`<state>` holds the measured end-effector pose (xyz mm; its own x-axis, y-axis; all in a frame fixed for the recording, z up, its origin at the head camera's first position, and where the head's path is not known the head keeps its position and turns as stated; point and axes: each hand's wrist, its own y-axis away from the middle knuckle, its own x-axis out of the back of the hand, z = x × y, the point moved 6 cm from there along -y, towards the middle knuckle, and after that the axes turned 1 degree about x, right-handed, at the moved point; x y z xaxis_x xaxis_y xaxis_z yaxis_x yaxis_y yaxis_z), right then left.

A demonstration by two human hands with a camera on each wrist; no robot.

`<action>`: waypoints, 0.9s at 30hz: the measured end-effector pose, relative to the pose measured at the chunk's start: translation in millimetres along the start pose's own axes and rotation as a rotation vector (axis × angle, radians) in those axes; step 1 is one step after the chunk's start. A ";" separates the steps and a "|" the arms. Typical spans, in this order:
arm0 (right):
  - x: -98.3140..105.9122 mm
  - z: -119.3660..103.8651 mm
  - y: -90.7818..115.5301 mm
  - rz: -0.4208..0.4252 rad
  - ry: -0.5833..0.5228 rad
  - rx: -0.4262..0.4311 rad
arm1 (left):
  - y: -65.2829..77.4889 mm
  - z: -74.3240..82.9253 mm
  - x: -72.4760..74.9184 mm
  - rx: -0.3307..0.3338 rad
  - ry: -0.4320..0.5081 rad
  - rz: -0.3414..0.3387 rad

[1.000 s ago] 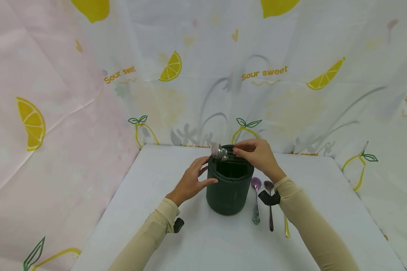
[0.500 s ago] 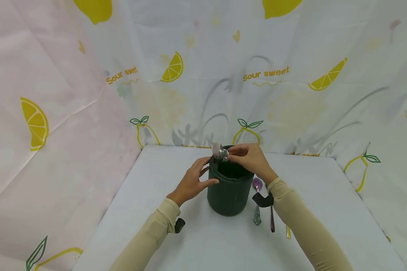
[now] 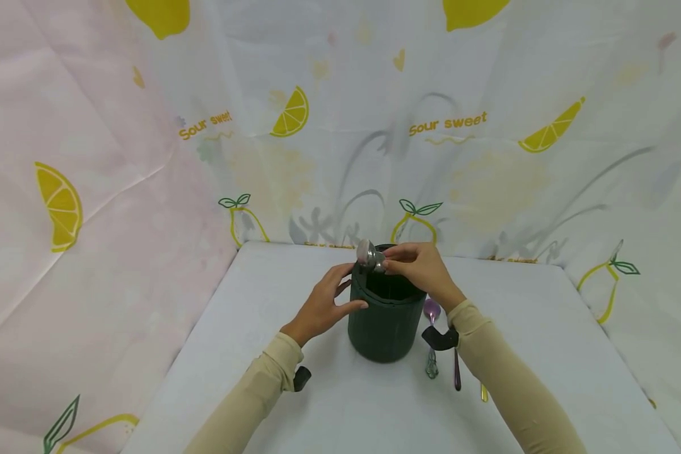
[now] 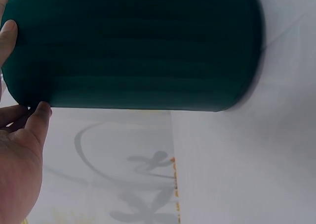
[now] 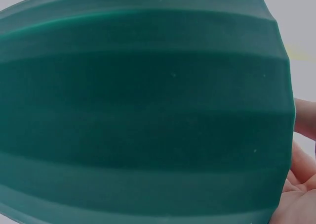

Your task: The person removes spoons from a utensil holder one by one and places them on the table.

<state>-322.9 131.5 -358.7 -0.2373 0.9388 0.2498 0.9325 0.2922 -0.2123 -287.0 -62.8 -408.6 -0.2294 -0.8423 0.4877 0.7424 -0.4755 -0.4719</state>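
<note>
A dark green ribbed utensil holder [image 3: 383, 334] stands upright on the white table. My left hand [image 3: 322, 304] holds its left side near the rim, thumb in front and fingers behind. At the holder's back left rim, a shiny silver spoon [image 3: 366, 253] shows its rounded head, with a smaller silver spoon [image 3: 379, 261] beside it. My right hand [image 3: 422, 268] is over the opening and pinches the smaller one between thumb and fingers. Its handle is hidden inside the holder. The right wrist view is mostly the holder's wall [image 5: 148, 110], with some fingers [image 5: 302, 164] at the edge.
Right of the holder lie a purple spoon [image 3: 432, 309], a dark spoon [image 3: 457, 372] and a gold-handled one [image 3: 484, 393], partly hidden by my right wrist and sleeve. A lemon-print cloth [image 3: 340, 151] hangs behind the table [image 3: 346, 410].
My right hand has moved left across the holder's opening, from its back right rim to the smaller silver spoon. The left hand has kept its place on the holder.
</note>
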 end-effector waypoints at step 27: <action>32.4 -51.9 9.1 0.073 -0.144 0.132 | -0.4 -3.0 -1.5 0.008 -0.004 0.004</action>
<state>-308.0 155.0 -303.5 -0.2160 0.9719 0.0938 0.9069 0.2353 -0.3495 -288.8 -62.1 -411.4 -0.2238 -0.8432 0.4887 0.7487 -0.4698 -0.4677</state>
